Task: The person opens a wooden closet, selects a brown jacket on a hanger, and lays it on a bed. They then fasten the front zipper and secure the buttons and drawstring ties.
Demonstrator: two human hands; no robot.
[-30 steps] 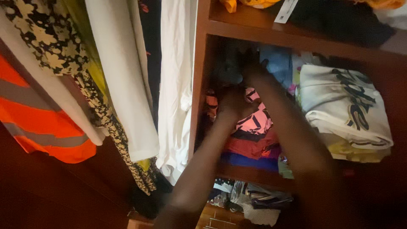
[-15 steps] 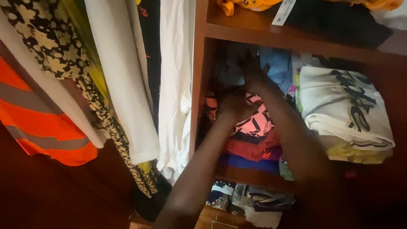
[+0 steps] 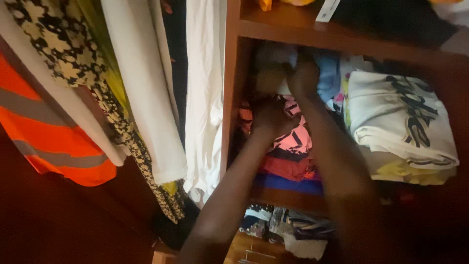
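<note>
- The right hand (image 3: pixel 303 78) now sits higher in the brown wooden shelf compartment (image 3: pixel 342 41) than half a second ago, raised above the stack, against the pale blue folded cloth (image 3: pixel 328 73); blur hides whether its fingers are curled or spread.
- The left hand (image 3: pixel 268 117) has barely moved: it presses down on the pink-and-black patterned folded garment (image 3: pixel 297 139) atop the stack, its grip unclear in the dim light.
- Under that garment lie soft folded layers, a red cloth (image 3: pixel 286 168) and a blue cloth (image 3: pixel 286 183).
- Just beside the stack, to the right, rests a cream folded garment with black lettering (image 3: pixel 400 120), thick and rounded at the fold.
- Left of the shelf hang a smooth white shirt (image 3: pixel 202 98), a black-and-cream floral fabric (image 3: pixel 73 54) and an orange vest with grey reflective bands (image 3: pixel 44 142).
</note>
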